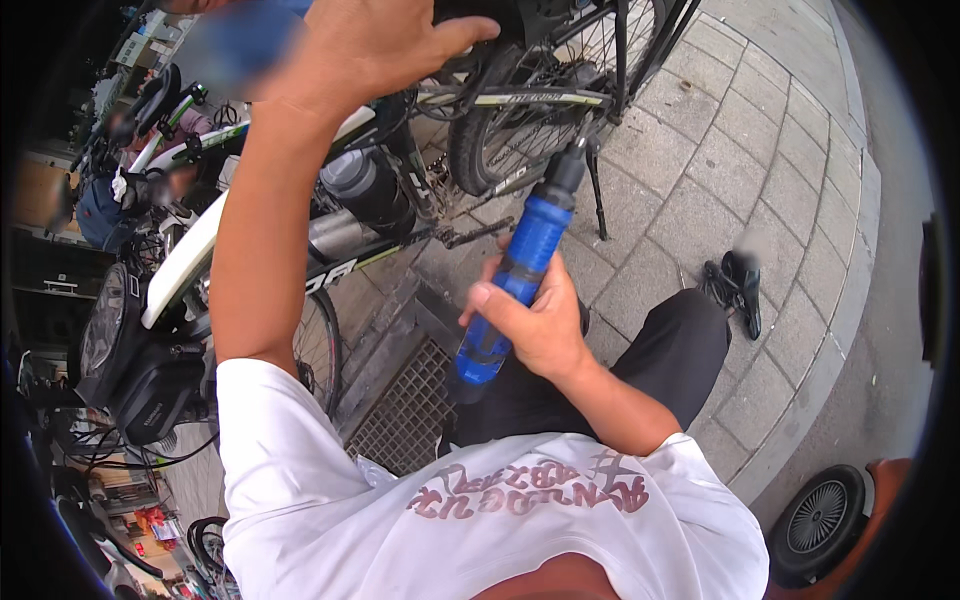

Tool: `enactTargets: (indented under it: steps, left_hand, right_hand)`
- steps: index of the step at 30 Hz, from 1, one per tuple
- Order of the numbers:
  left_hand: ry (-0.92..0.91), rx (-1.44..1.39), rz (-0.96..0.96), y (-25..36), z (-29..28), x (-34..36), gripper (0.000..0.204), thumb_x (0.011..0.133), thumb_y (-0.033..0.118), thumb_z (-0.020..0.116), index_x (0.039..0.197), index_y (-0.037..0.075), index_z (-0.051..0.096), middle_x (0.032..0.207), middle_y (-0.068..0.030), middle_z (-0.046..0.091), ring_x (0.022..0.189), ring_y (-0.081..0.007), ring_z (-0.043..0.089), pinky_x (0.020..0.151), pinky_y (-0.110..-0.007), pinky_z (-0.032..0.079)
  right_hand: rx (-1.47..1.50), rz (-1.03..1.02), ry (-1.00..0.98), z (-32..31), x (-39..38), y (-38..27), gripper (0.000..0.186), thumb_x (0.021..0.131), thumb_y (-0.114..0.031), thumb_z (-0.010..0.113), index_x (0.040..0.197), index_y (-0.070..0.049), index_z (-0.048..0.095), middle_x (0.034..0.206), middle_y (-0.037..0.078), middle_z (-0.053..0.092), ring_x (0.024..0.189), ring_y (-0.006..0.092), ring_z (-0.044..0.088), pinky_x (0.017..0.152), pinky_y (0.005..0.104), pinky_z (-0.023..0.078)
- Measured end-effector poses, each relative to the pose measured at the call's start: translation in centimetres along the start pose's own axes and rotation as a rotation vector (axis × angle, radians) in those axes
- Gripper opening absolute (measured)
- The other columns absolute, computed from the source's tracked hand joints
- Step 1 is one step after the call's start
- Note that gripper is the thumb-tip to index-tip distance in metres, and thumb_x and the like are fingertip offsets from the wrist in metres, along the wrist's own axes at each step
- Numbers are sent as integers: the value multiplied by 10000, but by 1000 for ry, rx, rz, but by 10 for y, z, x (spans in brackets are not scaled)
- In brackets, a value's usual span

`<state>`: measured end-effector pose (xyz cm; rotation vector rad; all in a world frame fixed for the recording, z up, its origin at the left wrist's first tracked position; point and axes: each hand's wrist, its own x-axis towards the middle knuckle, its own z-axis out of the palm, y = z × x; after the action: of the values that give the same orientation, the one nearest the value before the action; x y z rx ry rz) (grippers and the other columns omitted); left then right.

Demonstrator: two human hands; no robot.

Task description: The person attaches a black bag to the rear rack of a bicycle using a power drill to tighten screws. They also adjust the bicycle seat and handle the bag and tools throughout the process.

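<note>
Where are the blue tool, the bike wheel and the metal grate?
blue tool (527, 255), head view, on its blue body.
bike wheel (520, 135), head view, on its spokes.
metal grate (408, 415), head view, on its mesh.

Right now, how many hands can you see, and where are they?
2. The left hand is raised on the bicycle; the right hand grips a blue power screwdriver. None seem hidden.

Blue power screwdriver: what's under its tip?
The blue power screwdriver, gripped by the right hand, points at the bicycle's rear wheel and frame; grey paving lies below. The exact contact point is too small to tell.
</note>
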<state>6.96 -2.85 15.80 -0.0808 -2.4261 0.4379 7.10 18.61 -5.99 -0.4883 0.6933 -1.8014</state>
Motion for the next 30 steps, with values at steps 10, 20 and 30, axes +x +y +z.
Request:
enactTargets:
  steps: [10, 20, 30]
  left_hand:
    - [-148, -1617, -1364, 181, 96, -292, 370, 978, 245, 754, 1200, -36, 661, 1041, -107, 729, 1002, -205, 723, 893, -357, 578]
    - [-238, -1215, -2403, 283, 271, -496, 274, 1001, 261, 726, 1173, 51, 692, 981, -23, 708, 842, -144, 709, 654, -298, 534]
    - [37, -688, -2211, 146, 375, -539, 203, 1012, 143, 680, 1111, -31, 716, 912, -84, 729, 603, -157, 620, 476, -312, 461]
  right_hand:
    - [-250, -147, 356, -205, -59, -111, 533, 995, -250, 697, 1378, 13, 435, 1026, 95, 568, 870, 181, 623, 727, 381, 604]
    - [-143, -156, 579, -268, -127, -121, 522, 1064, -276, 615, 1416, 65, 435, 1074, 90, 527, 912, 157, 557, 771, 323, 535]
    - [-210, -149, 662, -256, -117, -119, 531, 1062, -267, 615, 1420, 82, 437, 1081, 90, 538, 893, 138, 559, 749, 302, 536]
